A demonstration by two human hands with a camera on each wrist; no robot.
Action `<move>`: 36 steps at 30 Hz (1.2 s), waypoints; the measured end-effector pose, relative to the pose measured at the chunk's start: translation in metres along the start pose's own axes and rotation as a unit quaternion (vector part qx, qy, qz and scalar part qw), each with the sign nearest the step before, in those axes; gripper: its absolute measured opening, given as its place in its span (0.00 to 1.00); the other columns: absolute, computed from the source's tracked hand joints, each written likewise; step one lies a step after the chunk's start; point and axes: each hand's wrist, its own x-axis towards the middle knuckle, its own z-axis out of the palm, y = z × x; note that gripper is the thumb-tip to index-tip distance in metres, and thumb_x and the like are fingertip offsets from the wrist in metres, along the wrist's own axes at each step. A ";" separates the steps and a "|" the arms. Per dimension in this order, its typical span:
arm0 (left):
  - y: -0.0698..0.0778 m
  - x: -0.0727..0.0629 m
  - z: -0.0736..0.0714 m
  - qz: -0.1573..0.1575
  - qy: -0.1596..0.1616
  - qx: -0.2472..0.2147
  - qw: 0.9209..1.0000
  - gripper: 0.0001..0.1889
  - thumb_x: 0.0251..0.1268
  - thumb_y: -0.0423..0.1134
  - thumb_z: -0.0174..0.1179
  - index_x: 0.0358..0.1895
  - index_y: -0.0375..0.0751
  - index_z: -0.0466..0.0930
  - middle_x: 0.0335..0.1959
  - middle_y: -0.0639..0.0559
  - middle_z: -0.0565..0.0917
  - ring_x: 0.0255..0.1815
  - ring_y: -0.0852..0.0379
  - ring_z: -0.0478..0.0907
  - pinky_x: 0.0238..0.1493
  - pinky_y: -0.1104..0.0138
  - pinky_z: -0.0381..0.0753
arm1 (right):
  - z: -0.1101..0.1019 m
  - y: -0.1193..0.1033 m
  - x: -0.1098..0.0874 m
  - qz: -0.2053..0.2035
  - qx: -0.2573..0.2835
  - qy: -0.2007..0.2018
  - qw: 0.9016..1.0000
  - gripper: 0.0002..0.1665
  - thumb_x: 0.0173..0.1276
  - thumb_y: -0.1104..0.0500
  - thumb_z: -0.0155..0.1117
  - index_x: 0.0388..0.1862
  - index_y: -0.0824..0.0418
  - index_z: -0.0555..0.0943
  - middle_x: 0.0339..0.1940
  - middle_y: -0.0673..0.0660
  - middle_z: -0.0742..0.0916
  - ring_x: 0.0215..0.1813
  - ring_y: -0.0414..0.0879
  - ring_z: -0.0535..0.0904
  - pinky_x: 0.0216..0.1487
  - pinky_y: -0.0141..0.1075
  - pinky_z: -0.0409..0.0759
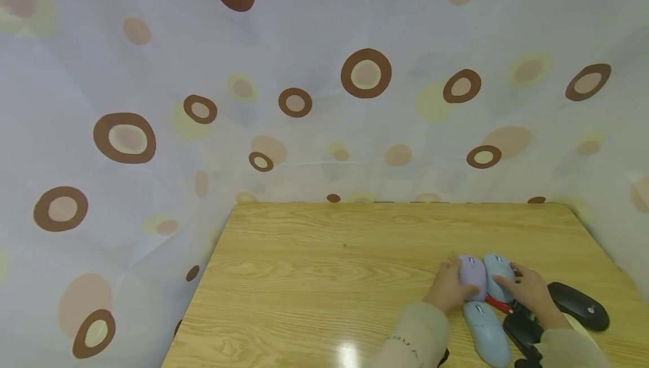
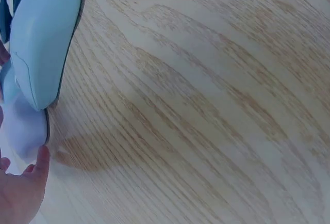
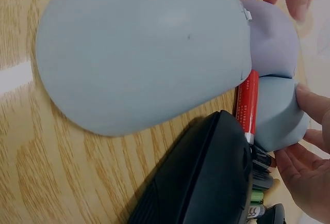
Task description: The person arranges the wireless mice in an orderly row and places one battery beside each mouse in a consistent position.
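Note:
A purple computer mouse [image 1: 472,279] and a light blue mouse [image 1: 498,271] lie side by side on the wooden table. My left hand [image 1: 447,287] holds the purple one, thumb at its near end and fingers along its left side. On the right, my right hand [image 1: 533,292] grips the light blue mouse; the right wrist view shows thumb and fingers [image 3: 304,154] at its edges. A second light blue mouse [image 1: 487,333] lies just nearer, large in the right wrist view. Between the mice sits a red printed cylinder [image 3: 248,100].
A black mouse [image 3: 198,175] lies right of the nearer light blue one. Small batteries [image 3: 257,197] show beyond it, under my right forearm in the head view. Farther right is another black mouse [image 1: 579,306]. A patterned sheet [image 1: 314,148] rises behind the table [image 1: 304,255].

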 end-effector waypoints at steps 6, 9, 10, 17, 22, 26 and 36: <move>0.007 0.000 0.005 0.036 -0.005 0.076 0.996 0.31 0.52 0.47 0.66 0.63 0.56 0.68 0.62 0.54 0.68 0.60 0.60 0.67 0.56 0.70 0.69 | 0.000 0.002 0.001 0.005 -0.001 -0.004 1.000 0.50 0.66 0.41 0.52 0.59 0.87 0.53 0.55 0.86 0.64 0.54 0.75 0.67 0.47 0.57 0.73; 0.007 0.001 0.007 0.047 -0.011 0.106 0.993 0.32 0.53 0.47 0.65 0.64 0.59 0.67 0.66 0.54 0.65 0.64 0.58 0.64 0.59 0.68 0.68 | 0.000 0.002 0.001 0.003 -0.007 -0.001 1.000 0.50 0.66 0.41 0.52 0.59 0.88 0.53 0.55 0.86 0.65 0.53 0.75 0.68 0.47 0.57 0.73; 0.007 0.001 0.008 0.047 -0.017 0.113 0.992 0.32 0.54 0.47 0.64 0.64 0.59 0.66 0.66 0.54 0.64 0.64 0.58 0.64 0.59 0.68 0.67 | 0.000 0.002 0.001 0.002 -0.008 -0.001 1.000 0.50 0.66 0.41 0.52 0.59 0.88 0.53 0.55 0.86 0.65 0.53 0.75 0.68 0.47 0.57 0.73; 0.005 0.001 0.010 0.063 -0.040 0.165 0.983 0.34 0.54 0.43 0.64 0.66 0.60 0.63 0.69 0.57 0.60 0.64 0.60 0.64 0.57 0.71 0.68 | -0.001 -0.001 -0.002 -0.003 -0.006 -0.003 1.000 0.51 0.66 0.41 0.52 0.59 0.88 0.53 0.55 0.86 0.65 0.53 0.75 0.68 0.47 0.57 0.73; 0.002 0.001 0.011 0.072 -0.023 0.181 0.981 0.33 0.54 0.40 0.64 0.65 0.61 0.64 0.68 0.57 0.62 0.62 0.62 0.66 0.55 0.73 0.69 | -0.001 -0.003 -0.003 -0.011 -0.007 0.004 1.000 0.50 0.66 0.42 0.53 0.58 0.89 0.54 0.54 0.86 0.65 0.52 0.75 0.69 0.46 0.57 0.74; -0.004 0.002 0.012 0.089 0.002 0.199 0.976 0.33 0.54 0.40 0.63 0.65 0.60 0.65 0.67 0.56 0.64 0.58 0.62 0.70 0.52 0.74 0.71 | 0.000 -0.004 -0.005 -0.021 -0.005 0.011 1.000 0.49 0.66 0.43 0.53 0.57 0.90 0.55 0.53 0.86 0.66 0.51 0.75 0.70 0.45 0.56 0.74; -0.014 0.009 -0.005 0.071 0.011 0.213 0.974 0.33 0.50 0.40 0.66 0.63 0.61 0.68 0.64 0.58 0.66 0.53 0.62 0.74 0.46 0.76 0.74 | -0.001 -0.005 -0.005 -0.013 -0.005 -0.001 1.000 0.50 0.67 0.42 0.52 0.59 0.89 0.53 0.57 0.85 0.62 0.53 0.75 0.68 0.47 0.57 0.73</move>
